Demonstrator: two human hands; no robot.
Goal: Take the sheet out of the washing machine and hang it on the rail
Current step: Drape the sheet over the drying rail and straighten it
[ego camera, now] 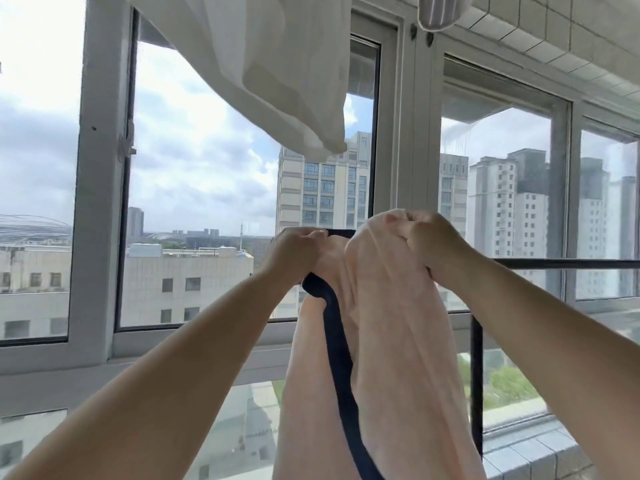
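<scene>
A pale pink sheet (pixel 391 341) with a dark navy edge band (pixel 337 358) hangs in long folds in front of me, bunched at the top over the black rail (pixel 568 264). My left hand (pixel 294 252) grips the bunched top of the sheet at its left side, beside a short visible piece of the rail. My right hand (pixel 429 242) is closed on the sheet's top at the right, fingers wrapped in fabric. The rail runs off to the right from under my right hand, with a black upright post (pixel 477 386) below it.
A white cloth (pixel 291 71) hangs overhead at upper centre. A striped hanging item (pixel 441 10) sits near the ceiling. Large windows with grey frames (pixel 100 188) stand just behind the rail. A tiled ledge (pixel 540 455) lies at lower right.
</scene>
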